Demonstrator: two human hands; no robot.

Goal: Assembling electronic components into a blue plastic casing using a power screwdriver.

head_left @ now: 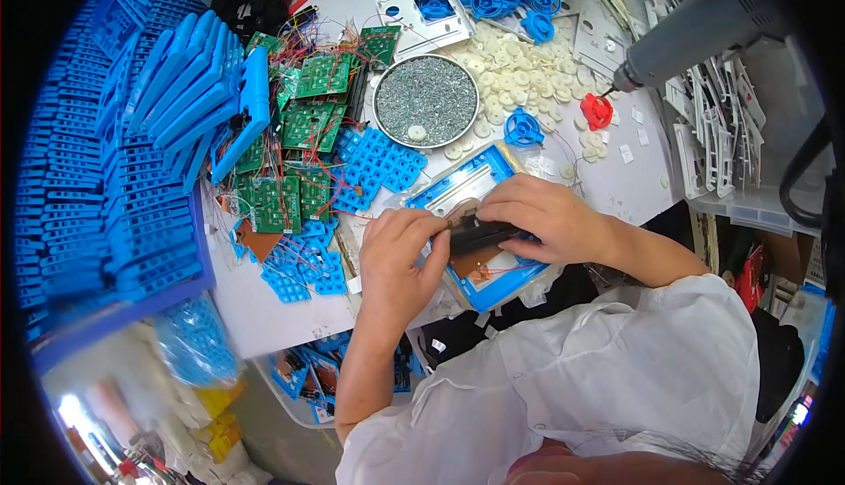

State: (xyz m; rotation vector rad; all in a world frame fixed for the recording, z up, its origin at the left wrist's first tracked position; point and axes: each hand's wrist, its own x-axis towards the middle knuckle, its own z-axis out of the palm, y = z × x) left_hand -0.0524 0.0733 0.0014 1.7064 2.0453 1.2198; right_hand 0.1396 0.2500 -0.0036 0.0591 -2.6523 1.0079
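A black elongated plastic part (478,238) spans the space between my two hands, over a blue rectangular housing (490,298). My left hand (393,258) grips its left end with thumb and fingers bent round it. On the other side my right hand (553,219) pinches it, fingers on top and thumb below. Beneath the black part, a brown board (477,265) with thin red wires shows inside the housing. My fingers hide part of the black piece, so I cannot tell whether it touches the housing.
Blue casings (189,80) are stacked high at the left, beside wired green circuit boards (321,76). A round dish of screws (425,102), cream discs (515,67) and a red wheel (596,111) lie beyond my hands. A grey power screwdriver (695,27) hangs at upper right.
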